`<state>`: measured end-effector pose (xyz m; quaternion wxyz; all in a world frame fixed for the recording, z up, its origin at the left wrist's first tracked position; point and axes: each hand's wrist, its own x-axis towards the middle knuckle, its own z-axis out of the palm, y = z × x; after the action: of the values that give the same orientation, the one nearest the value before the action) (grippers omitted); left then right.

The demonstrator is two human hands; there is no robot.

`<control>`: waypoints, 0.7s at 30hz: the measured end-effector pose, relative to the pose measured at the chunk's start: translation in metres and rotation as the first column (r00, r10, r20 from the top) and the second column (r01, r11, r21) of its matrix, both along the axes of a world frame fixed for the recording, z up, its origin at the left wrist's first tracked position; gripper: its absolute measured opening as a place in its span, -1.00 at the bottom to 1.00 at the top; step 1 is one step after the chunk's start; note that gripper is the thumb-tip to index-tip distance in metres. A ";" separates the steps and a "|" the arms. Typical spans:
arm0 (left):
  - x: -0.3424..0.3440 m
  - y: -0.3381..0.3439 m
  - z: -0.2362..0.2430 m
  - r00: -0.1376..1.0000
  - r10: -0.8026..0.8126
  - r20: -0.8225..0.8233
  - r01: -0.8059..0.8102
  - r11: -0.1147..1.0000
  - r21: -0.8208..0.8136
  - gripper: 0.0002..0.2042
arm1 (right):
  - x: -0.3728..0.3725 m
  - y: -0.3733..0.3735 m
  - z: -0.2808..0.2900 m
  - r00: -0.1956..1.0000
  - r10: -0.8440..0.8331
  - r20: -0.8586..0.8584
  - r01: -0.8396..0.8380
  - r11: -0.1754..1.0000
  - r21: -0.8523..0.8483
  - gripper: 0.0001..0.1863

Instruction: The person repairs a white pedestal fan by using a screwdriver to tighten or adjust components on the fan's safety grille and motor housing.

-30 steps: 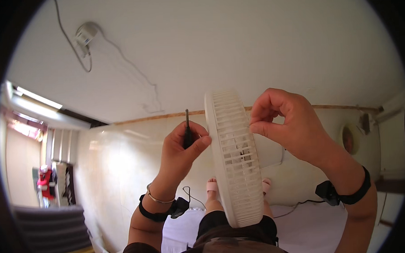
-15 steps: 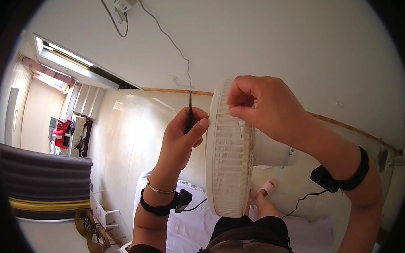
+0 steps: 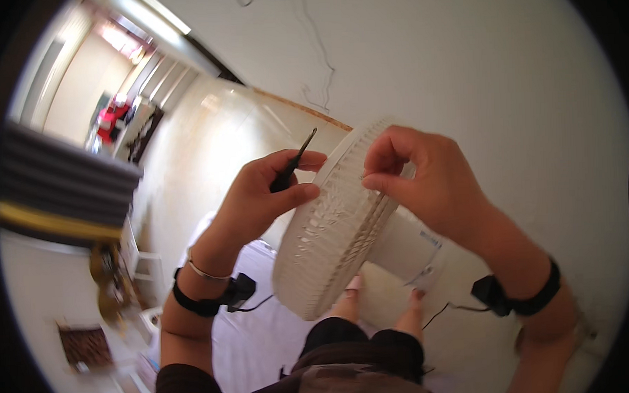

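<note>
A white electric fan [image 3: 330, 234] stands tilted in front of me, its ribbed round grille seen edge-on. Its white motor housing [image 3: 401, 247] shows behind the grille on the right. My left hand [image 3: 255, 195] is closed around a screwdriver [image 3: 291, 168] with a dark handle, its slim shaft pointing up and right. The fingertips of that hand are at the grille's left edge. At the upper right of the grille, my right hand [image 3: 432, 182] is pinched, thumb and fingertips together against the ribs. Whatever lies between those fingertips is too small to make out.
Pale cloth [image 3: 243, 330] lies below the fan on the left. A plain wall [image 3: 476, 66] rises ahead, with a thin wire [image 3: 316, 37] along it. Dark curtain fabric [image 3: 64, 177] hangs at the left, near a white chair [image 3: 140, 258]. Black strapped devices sit on both my forearms.
My view has turned, so the fan now appears leaning, its top to the right. The screwdriver has gone from upright to slanting rightward. My right hand stays pinched at the grille.
</note>
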<state>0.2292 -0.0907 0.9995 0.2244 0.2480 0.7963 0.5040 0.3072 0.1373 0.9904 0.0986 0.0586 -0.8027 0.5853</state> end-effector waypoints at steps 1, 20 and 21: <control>0.000 0.000 0.002 1.000 0.027 0.015 -0.027 1.000 -0.006 -0.60 | 0.002 0.004 -0.001 0.999 0.036 -0.006 -0.036 0.999 -0.021 -0.87; 0.011 -0.004 0.013 0.970 0.183 0.163 -0.178 0.983 -0.044 -0.56 | -0.059 0.017 0.005 0.862 0.462 -0.210 -0.431 0.884 0.178 -0.91; 0.012 -0.006 0.014 0.966 0.177 0.188 -0.176 0.984 -0.021 -0.56 | -0.061 0.014 0.012 0.861 0.476 -0.178 -0.441 0.874 0.203 -0.90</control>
<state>0.2413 -0.0968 1.0132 0.2538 0.1264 0.7912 0.5418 0.2464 0.1517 1.0026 0.0406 0.3209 -0.7922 0.5174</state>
